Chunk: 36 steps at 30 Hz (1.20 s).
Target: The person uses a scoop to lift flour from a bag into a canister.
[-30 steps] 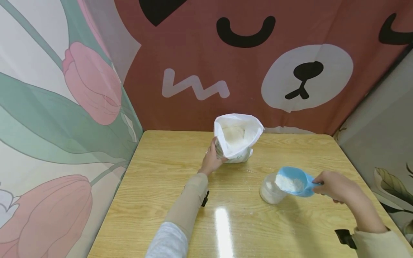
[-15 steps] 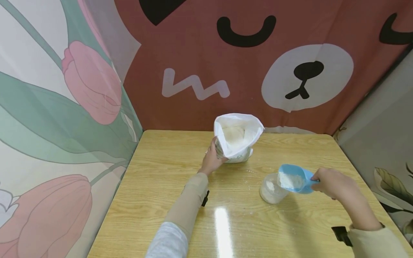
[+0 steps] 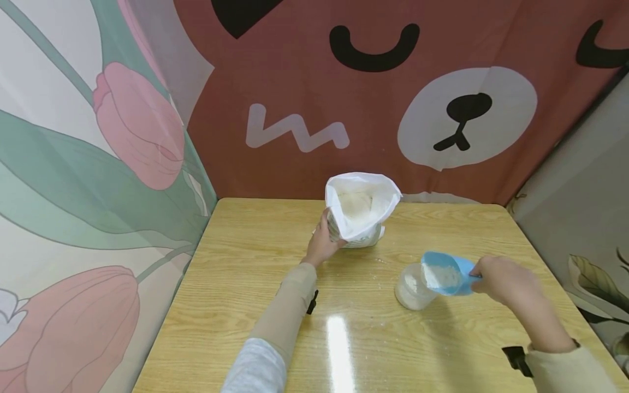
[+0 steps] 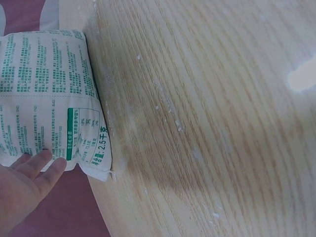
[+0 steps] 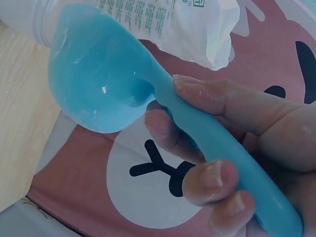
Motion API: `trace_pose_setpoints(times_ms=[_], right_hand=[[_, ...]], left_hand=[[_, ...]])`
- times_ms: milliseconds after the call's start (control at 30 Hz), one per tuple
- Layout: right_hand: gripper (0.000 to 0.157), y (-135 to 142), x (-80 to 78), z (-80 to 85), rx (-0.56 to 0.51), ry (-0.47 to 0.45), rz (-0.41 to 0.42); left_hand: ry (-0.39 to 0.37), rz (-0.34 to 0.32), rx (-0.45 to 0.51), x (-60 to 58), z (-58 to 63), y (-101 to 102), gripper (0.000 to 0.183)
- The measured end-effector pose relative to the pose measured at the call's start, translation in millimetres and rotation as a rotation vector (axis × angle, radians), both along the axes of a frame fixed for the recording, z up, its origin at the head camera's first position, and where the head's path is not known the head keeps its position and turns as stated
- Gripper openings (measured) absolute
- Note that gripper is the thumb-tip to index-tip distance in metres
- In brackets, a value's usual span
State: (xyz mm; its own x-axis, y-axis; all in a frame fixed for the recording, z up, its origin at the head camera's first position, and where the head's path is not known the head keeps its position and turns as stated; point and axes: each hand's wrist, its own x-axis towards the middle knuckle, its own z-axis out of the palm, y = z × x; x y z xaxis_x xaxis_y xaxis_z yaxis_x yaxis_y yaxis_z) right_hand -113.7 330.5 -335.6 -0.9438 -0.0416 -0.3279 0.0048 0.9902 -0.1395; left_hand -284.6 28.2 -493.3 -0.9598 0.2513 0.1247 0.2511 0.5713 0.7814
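Observation:
My left hand (image 3: 324, 243) holds the left side of an upright white bag of flour (image 3: 363, 237), its top gaping and pale powder inside. In the left wrist view, the fingers (image 4: 34, 165) lie against the bag's green-printed face (image 4: 49, 84). My right hand (image 3: 506, 278) grips the handle of a blue scoop (image 3: 464, 275) loaded with white powder. The scoop's front lip sits over the rim of a clear jar (image 3: 411, 292), which has powder in it. From the right wrist camera, the scoop's underside (image 5: 98, 74) shows, with thumb and fingers around the handle (image 5: 222, 143).
Spilled powder (image 4: 177, 123) dots the wooden table (image 3: 236, 284) between bag and jar. A reddish cloth (image 3: 295, 174) with a cartoon face hangs right behind the table's back edge. A floral cloth (image 3: 142, 229) borders the left side, and another patterned cloth (image 3: 585, 218) the right.
The right hand and scoop have shifted slightly left and a little up, with the scoop's lip staying at the jar's mouth. The left hand and bag have stayed in place.

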Motion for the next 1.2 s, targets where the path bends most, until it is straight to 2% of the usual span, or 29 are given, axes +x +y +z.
trace_pose_setpoints(times_ms=[300, 467, 767, 1000, 1200], right_hand=[[0.026, -7, 4.1, -1.7, 0.044, 0.065, 0.003], [0.029, -12, 5.5, -1.9, 0.080, 0.087, 0.001], [0.009, -18, 8.7, -1.7, 0.084, 0.107, -0.002], [0.011, -22, 9.7, 1.5, 0.101, 0.130, -0.001], [0.005, -24, 11.0, 1.4, 0.114, 0.162, 0.009]], left_hand=[[0.011, 0.000, -0.005, 0.3, 0.0, 0, 0.100], [0.015, -0.004, -0.007, 0.4, -0.3, 0, 0.100], [0.012, -0.009, -0.007, 0.7, 0.8, -1, 0.099], [0.009, -0.012, 0.003, 0.4, 0.6, -1, 0.099], [0.008, -0.009, -0.004, -0.5, -0.1, -1, 0.100]])
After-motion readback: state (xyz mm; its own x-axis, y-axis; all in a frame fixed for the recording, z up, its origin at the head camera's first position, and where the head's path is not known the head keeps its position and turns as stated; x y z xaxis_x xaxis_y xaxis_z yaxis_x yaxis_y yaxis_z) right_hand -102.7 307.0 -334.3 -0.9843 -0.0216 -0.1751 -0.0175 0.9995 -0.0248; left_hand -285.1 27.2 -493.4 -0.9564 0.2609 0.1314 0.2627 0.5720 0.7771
